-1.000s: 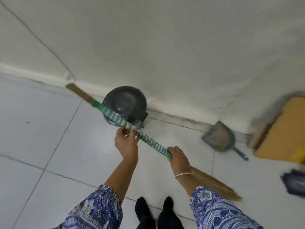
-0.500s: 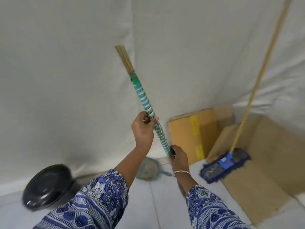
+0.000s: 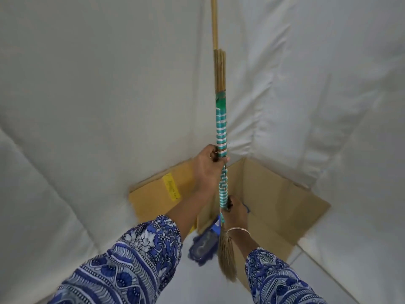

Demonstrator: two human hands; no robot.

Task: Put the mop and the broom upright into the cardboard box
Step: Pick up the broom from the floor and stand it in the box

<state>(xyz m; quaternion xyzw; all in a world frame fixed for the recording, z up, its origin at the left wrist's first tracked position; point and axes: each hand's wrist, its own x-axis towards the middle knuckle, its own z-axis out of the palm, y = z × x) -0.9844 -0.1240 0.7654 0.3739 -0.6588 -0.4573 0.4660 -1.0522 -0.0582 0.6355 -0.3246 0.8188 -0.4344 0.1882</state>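
Note:
I hold the broom [image 3: 221,119] upright in front of the corner, its handle wrapped in green and white tape and its straw bristles [image 3: 226,257] pointing down. My left hand [image 3: 208,165] grips the taped handle high up. My right hand [image 3: 235,212] grips it lower, just above the bristles. The cardboard box [image 3: 280,202] lies open in the corner behind the broom. The mop's blue head [image 3: 202,246] rests at the box's near edge, and its wooden pole [image 3: 214,20] rises straight up behind the broom, mostly hidden by it.
White cloth-covered walls [image 3: 87,106] meet in the corner behind the box. One yellow-taped box flap [image 3: 157,194] stands to the left. Pale floor [image 3: 197,286] shows below my patterned sleeves.
The broom has swung from slanted to vertical and moved right, now in front of the open box and the mop pole. My view turned toward the corner; the black bin and dustpan left the frame.

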